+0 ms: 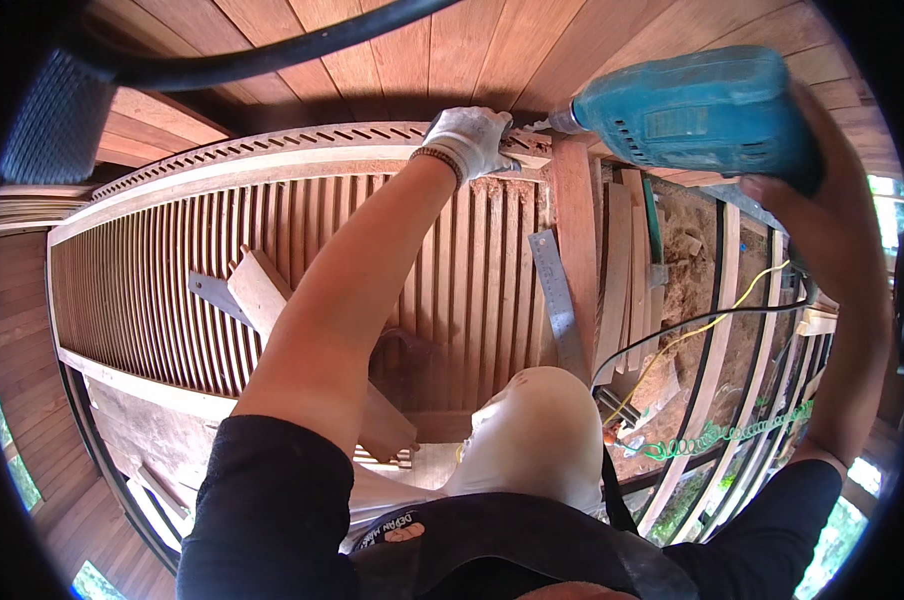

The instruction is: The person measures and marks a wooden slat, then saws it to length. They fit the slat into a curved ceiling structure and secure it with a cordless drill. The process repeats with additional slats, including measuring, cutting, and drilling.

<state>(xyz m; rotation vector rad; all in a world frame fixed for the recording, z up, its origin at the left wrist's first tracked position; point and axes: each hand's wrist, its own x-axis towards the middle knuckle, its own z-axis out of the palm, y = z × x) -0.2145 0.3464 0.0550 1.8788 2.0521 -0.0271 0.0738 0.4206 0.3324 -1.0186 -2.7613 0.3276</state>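
Observation:
My right hand (810, 185), bare, is wrapped round the rear grip of a teal power drill (687, 110). The drill lies level, its chuck and bit pointing left toward the end of a slotted wooden rail (312, 138). At that end my left hand (469, 140), in a white knit glove, grips the rail with fingers above and thumb below, close to the bit. The bit's tip is hard to make out against the wood. An upright wooden post (575, 215) stands just under the drill's front.
Narrow wooden slats (452, 270) fill the frame below the rail. A steel ruler (555, 290), a loose wood block (259, 285) and a metal blade-like piece (215, 295) lie on them. Black and yellow cords (712, 322) and a green coiled hose (712, 440) run at right over open joists.

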